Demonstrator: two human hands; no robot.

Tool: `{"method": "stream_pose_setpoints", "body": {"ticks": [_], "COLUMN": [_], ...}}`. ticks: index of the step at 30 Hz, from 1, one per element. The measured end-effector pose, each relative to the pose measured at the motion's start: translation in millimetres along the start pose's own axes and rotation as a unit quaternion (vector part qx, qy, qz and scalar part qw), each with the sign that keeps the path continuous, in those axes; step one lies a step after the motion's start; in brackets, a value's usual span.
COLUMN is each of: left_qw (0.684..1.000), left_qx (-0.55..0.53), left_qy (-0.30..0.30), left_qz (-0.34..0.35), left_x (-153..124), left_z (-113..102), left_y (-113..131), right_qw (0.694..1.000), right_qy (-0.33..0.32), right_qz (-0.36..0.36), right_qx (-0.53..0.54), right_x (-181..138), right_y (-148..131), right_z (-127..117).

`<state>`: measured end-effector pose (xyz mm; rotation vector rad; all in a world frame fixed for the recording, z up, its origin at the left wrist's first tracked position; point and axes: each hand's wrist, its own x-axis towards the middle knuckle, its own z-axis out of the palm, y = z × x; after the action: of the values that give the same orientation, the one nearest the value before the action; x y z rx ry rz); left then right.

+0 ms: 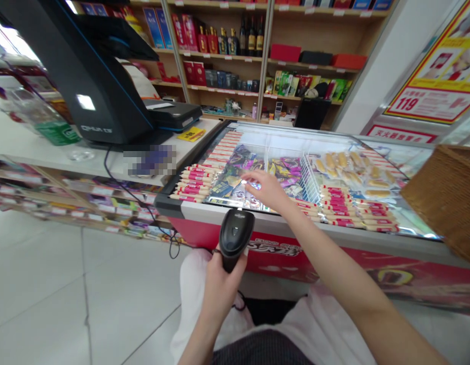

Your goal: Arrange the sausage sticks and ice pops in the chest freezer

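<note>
My left hand is wrapped round the handle of a black barcode scanner, whose head points up and forward just in front of the chest freezer. My right hand reaches over the freezer's glass top with its fingers loosely curved and apart, and nothing shows in it. Beneath it, colourful ice cream packets are seen through the glass. To its left, wrapped pale sticks with red labels lie in a row; more such sticks lie to its right. Whether the fingertips touch the glass I cannot tell.
At the left, a counter bears a black checkout machine and a plastic bottle. A cable hangs down its front. Wrapped yellowish snacks and a wicker basket sit at the right. Shelves stand behind.
</note>
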<state>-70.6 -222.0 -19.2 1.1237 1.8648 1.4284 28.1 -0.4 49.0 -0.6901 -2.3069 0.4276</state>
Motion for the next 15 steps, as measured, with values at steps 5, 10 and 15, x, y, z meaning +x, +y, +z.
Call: {"method": "stream_pose_setpoints", "body": {"ticks": [5, 10, 15], "left_qw": [1.000, 0.999, 0.999], "left_qx": [-0.003, 0.006, 0.009], "left_qy": [0.006, 0.019, 0.021], "left_qz": [-0.021, -0.025, -0.032], "left_x": [-3, -4, -3], "left_z": [-9, -15, -16], "left_y": [-6, -13, -14], "right_qw": [0.999, 0.996, 0.996], "right_qy": [-0.009, -0.033, -0.029], "right_qz": [-0.044, -0.051, -0.021], "right_qx": [-0.006, -0.068, -0.078], "right_x": [60, 84, 79], "right_y": [-21, -29, -33], "right_z": [64, 92, 91]}}
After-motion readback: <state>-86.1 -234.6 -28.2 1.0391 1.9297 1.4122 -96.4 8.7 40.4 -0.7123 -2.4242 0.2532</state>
